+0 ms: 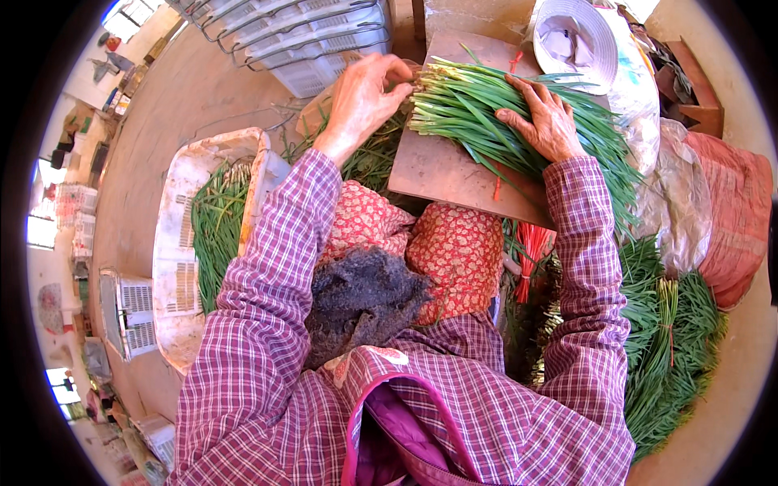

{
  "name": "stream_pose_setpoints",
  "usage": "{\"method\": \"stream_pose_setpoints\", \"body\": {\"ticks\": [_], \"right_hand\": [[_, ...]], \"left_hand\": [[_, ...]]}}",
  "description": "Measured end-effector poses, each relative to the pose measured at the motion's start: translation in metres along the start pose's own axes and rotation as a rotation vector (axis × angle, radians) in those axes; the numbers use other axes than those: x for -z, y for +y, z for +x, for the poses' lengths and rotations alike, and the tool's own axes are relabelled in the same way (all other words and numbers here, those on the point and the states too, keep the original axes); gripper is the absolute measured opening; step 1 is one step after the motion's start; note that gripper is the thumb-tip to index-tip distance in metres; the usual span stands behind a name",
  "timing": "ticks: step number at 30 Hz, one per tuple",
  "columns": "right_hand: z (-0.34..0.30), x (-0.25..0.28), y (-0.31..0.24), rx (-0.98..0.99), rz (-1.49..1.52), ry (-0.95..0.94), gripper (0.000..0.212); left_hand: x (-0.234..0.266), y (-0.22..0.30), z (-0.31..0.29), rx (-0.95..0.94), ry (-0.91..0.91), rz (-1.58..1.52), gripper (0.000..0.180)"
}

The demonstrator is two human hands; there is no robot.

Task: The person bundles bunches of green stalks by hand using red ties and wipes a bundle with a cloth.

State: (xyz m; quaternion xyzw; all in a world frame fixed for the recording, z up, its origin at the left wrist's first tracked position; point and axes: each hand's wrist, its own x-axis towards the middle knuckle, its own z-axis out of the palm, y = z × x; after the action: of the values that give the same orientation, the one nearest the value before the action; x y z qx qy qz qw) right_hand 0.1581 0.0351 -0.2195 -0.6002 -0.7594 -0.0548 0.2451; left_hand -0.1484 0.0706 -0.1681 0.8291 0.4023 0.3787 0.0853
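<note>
A loose bunch of garlic chives (478, 121) lies across a brown board (429, 174), pale cut ends to the left and green leaves trailing off to the right. My right hand (541, 117) rests on top of the leaves, fingers spread. Beside the cut ends, my left hand (366, 99) is raised with its fingers curled in toward the thumb; whatever it may pinch is too small to make out. A red tie (497, 190) pokes out from under the bunch at the board's near side, and a red end also shows at the far side.
At left stands a dirty white crate (174, 267) holding chives. Stacked grey-white crates (324, 40) are at the back. Below the board hangs a bunch of red ties (532, 251). More chives (673, 348) lie at right, near a red sack (729, 211). A hat (575, 44) sits behind.
</note>
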Motion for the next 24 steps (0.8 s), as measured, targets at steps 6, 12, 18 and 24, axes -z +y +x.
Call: {"method": "stream_pose_setpoints", "body": {"ticks": [6, 12, 18, 24], "right_hand": [[-0.004, -0.006, 0.001, 0.014, -0.021, 0.072, 0.073], [-0.003, -0.008, -0.001, 0.016, -0.019, 0.104, 0.070], [-0.003, -0.009, 0.001, 0.017, -0.019, 0.131, 0.069], [-0.005, -0.008, 0.001, 0.016, -0.022, 0.135, 0.069]], "left_hand": [[-0.022, -0.001, -0.031, 0.212, -0.075, -0.067, 0.017], [-0.038, -0.026, -0.029, 0.413, -0.190, -0.243, 0.023], [-0.041, -0.027, -0.023, 0.482, -0.214, -0.293, 0.019], [-0.026, -0.032, -0.021, 0.526, -0.211, -0.228, 0.019]]}}
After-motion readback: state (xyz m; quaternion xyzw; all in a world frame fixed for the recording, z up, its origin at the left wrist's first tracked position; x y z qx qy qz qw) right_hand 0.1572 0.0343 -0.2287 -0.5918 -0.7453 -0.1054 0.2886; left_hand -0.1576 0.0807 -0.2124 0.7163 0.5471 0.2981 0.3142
